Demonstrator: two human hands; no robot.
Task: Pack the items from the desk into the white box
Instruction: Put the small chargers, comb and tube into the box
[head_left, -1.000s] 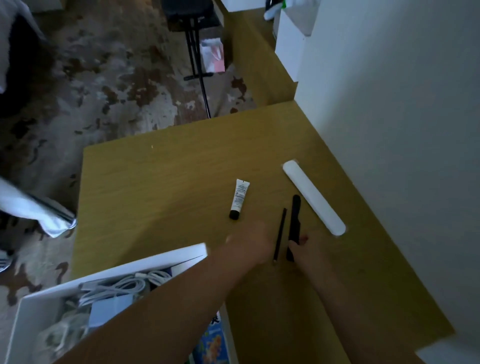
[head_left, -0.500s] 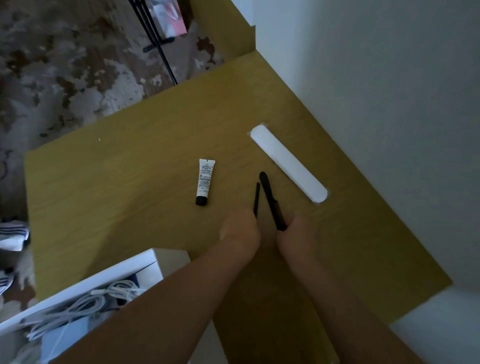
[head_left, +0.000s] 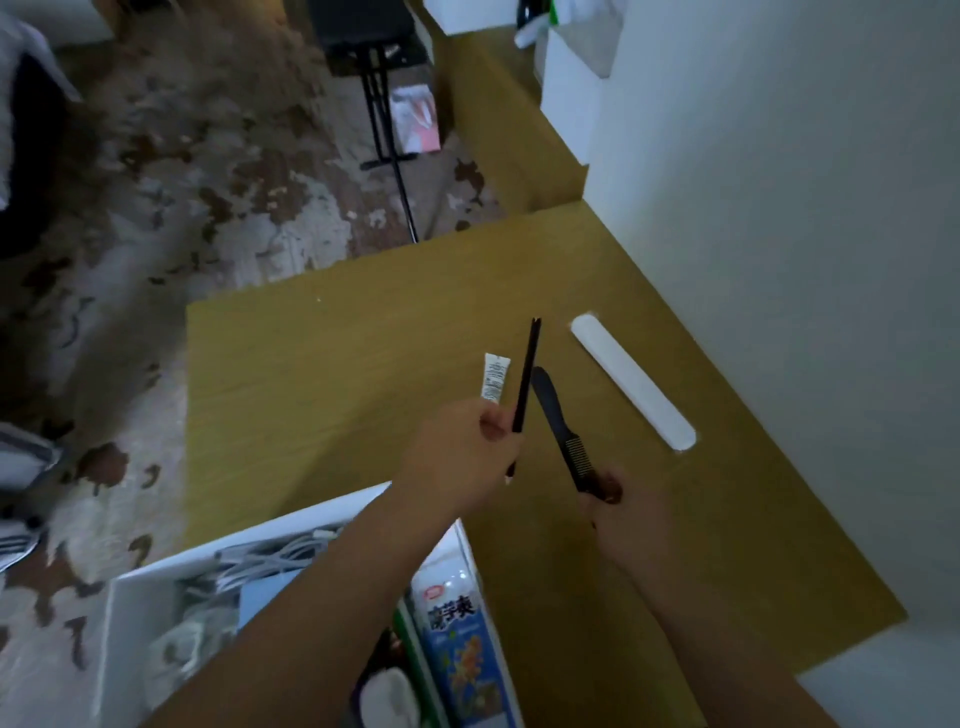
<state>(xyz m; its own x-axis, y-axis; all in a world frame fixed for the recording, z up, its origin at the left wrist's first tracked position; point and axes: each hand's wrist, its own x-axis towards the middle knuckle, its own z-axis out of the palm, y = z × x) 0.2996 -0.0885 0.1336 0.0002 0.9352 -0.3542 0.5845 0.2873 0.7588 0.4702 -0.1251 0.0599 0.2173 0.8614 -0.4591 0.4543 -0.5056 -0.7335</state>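
Box (head_left: 130, 649) first: it stands open at your lower left, by the near left corner of the desk (head_left: 311, 389). Whether it rests on the desk or beside it, I cannot tell. White cables (head_left: 270, 556) and a packet (head_left: 457, 623) already lie in it. The packet carries a small red logo and dark blue Chinese characters, too soft to read with any confidence.

Your left hand (head_left: 457, 457) has its fingers pinched round the lower part of a thin black stick (head_left: 525, 379), held clear of the desk and pointing away from you. Just left of the stick a white tube (head_left: 496, 376) lies on the desk. It has lines of small black print that cannot be read, and its near end is hidden behind your hand.

A black comb (head_left: 553, 415) comes next, with your right hand (head_left: 623, 519) gripping it at the toothed end. Furthest right, a long white case (head_left: 631, 382) lies near the wall with no visible marking.

You look to be at the carrying step, with two items in hand and two left on the desk. The next move probably calls for bringing both hands back and left over the box. Turn the stick and comb to lie along its length, release them low, then return for the tube and case.
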